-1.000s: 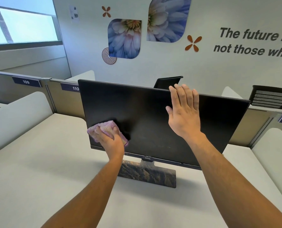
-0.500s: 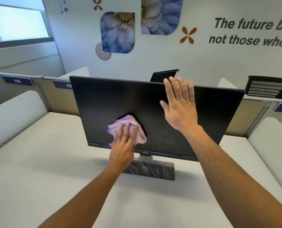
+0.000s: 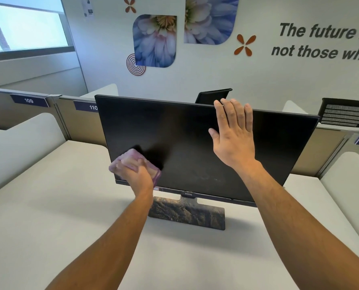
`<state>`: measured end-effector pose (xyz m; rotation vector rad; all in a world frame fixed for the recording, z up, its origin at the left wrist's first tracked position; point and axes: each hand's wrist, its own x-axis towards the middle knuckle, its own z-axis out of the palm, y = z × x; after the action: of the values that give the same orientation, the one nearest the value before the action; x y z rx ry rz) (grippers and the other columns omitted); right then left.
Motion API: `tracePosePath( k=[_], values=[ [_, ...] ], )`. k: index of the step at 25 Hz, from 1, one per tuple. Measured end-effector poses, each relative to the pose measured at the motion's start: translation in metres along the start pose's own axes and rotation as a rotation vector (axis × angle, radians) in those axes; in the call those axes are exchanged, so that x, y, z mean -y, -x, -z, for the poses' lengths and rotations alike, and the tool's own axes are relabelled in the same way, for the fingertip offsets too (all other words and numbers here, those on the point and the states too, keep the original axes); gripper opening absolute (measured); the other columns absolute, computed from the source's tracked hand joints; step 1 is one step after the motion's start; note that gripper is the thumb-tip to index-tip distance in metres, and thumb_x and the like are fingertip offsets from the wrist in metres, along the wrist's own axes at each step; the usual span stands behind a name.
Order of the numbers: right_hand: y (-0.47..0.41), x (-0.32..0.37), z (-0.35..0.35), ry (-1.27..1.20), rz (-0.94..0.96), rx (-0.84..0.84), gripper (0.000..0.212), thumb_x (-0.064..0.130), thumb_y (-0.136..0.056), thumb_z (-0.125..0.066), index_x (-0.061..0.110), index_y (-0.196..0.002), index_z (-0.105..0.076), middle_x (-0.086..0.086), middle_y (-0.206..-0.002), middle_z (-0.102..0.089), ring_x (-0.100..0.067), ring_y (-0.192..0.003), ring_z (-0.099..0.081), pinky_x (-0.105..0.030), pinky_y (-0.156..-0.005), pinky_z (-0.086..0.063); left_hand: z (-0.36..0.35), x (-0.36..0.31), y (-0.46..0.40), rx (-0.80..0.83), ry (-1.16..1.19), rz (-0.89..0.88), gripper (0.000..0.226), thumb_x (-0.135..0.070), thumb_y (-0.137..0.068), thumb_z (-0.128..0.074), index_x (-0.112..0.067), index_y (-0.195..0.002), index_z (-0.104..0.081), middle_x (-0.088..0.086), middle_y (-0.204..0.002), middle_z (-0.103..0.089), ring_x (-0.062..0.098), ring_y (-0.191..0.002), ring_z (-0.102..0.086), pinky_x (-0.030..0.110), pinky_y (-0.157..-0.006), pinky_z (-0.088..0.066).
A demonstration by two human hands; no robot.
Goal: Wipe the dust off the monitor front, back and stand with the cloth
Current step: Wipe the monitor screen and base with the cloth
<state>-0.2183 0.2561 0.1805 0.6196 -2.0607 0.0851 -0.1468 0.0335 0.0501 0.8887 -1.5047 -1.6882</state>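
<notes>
Pink cloth [image 3: 135,165]: bunched under left hand [image 3: 137,174], pressed to lower-left screen of BenQ monitor [image 3: 184,139] on white desk [image 3: 48,216]. Right hand [image 3: 234,136]: flat, fingers straight, at top edge. Partition tags [image 3: 28,100] read 109, 110. Wall lettering [image 3: 325,41]: "The future".

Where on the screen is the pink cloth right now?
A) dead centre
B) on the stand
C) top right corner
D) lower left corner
D: the left hand presses the cloth against the lower left corner of the monitor, just above its bottom edge.
</notes>
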Motion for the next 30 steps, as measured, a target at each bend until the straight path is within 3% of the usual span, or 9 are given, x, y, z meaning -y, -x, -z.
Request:
tracePosePath(
  k=[2, 6, 12, 16, 20, 22, 25, 27, 30],
  values=[
    [0.000, 0.000, -0.002, -0.009, -0.002, -0.008, 0.072, 0.037, -0.091, -0.056, 0.016, -0.151, -0.022, -0.008, -0.153, -0.027, -0.029, -0.145, -0.018, -0.046, -0.121, -0.001, -0.013, 0.001, 0.030, 0.128, -0.089, -0.129, 0.075, -0.042, -0.097, -0.052, -0.040, -0.151, 0.000, 0.003, -0.157, -0.021, 0.030, -0.138, -0.036, 0.033, -0.109, -0.033],
    [0.001, -0.004, -0.003, -0.001, 0.006, -0.007, 0.072, 0.037, -0.092, -0.054, 0.017, -0.152, -0.020, -0.007, -0.153, -0.027, -0.028, -0.145, -0.018, -0.045, -0.121, -0.002, -0.032, 0.003, 0.060, 0.195, -0.293, -0.252, 0.080, -0.059, -0.091, -0.041, -0.037, -0.153, 0.006, -0.004, -0.163, 0.005, 0.030, -0.148, -0.015, 0.043, -0.114, -0.032],
    [0.000, -0.004, -0.004, -0.014, 0.013, -0.018, 0.072, 0.036, -0.090, -0.055, 0.017, -0.151, -0.020, -0.006, -0.151, -0.027, -0.028, -0.145, -0.018, -0.044, -0.121, 0.000, 0.002, -0.022, -0.023, -0.135, 0.031, -0.024, 0.052, -0.036, -0.099, -0.050, -0.029, -0.141, -0.020, 0.007, -0.143, -0.037, 0.028, -0.126, -0.049, 0.041, -0.103, -0.046],
    [0.001, -0.002, -0.004, -0.012, 0.006, -0.022, 0.072, 0.036, -0.090, -0.055, 0.017, -0.151, -0.022, -0.006, -0.152, -0.027, -0.028, -0.145, -0.018, -0.045, -0.121, 0.001, 0.021, -0.026, -0.048, -0.126, 0.110, 0.077, 0.043, -0.043, -0.098, -0.050, -0.036, -0.134, -0.029, 0.000, -0.135, -0.046, 0.022, -0.119, -0.054, 0.037, -0.102, -0.047],
    [0.001, -0.001, -0.003, -0.023, 0.000, -0.024, 0.072, 0.035, -0.090, -0.057, 0.016, -0.150, -0.023, -0.007, -0.152, -0.028, -0.028, -0.145, -0.018, -0.045, -0.121, 0.000, -0.004, -0.014, -0.002, -0.093, 0.044, -0.024, 0.053, -0.035, -0.096, -0.056, -0.031, -0.137, -0.022, 0.006, -0.135, -0.041, 0.026, -0.118, -0.053, 0.041, -0.097, -0.051],
    [0.001, 0.000, -0.002, -0.021, -0.003, -0.022, 0.071, 0.034, -0.090, -0.057, 0.016, -0.150, -0.023, -0.007, -0.151, -0.028, -0.028, -0.145, -0.018, -0.045, -0.121, -0.001, -0.030, 0.000, 0.042, 0.043, -0.053, -0.017, 0.066, -0.041, -0.098, -0.050, -0.030, -0.149, -0.009, 0.009, -0.152, -0.027, 0.036, -0.129, -0.045, 0.047, -0.102, -0.045],
    [0.003, -0.001, 0.000, -0.026, 0.005, -0.018, 0.070, 0.033, -0.091, -0.054, 0.016, -0.151, -0.022, -0.006, -0.152, -0.028, -0.027, -0.146, -0.017, -0.046, -0.121, -0.002, -0.066, 0.018, 0.112, 0.263, -0.291, -0.146, 0.081, -0.052, -0.097, -0.041, -0.032, -0.152, 0.016, 0.004, -0.162, 0.018, 0.033, -0.149, -0.005, 0.046, -0.114, -0.028],
    [0.004, -0.004, 0.001, -0.022, 0.013, -0.004, 0.070, 0.034, -0.093, -0.053, 0.017, -0.152, -0.021, -0.007, -0.154, -0.027, -0.027, -0.147, -0.016, -0.045, -0.121, -0.001, -0.080, 0.023, 0.138, 0.316, -0.396, -0.268, 0.082, -0.048, -0.097, -0.040, -0.026, -0.150, 0.017, 0.010, -0.160, 0.021, 0.032, -0.149, 0.012, 0.045, -0.118, -0.015],
    [0.004, -0.006, 0.002, -0.028, 0.027, -0.006, 0.070, 0.033, -0.093, -0.055, 0.016, -0.152, -0.022, -0.008, -0.155, -0.028, -0.028, -0.147, -0.017, -0.044, -0.121, -0.001, -0.081, 0.021, 0.132, 0.320, -0.399, -0.271, 0.080, -0.046, -0.097, -0.040, -0.027, -0.148, 0.019, 0.009, -0.160, 0.022, 0.030, -0.148, 0.016, 0.046, -0.119, -0.012]
  ],
)
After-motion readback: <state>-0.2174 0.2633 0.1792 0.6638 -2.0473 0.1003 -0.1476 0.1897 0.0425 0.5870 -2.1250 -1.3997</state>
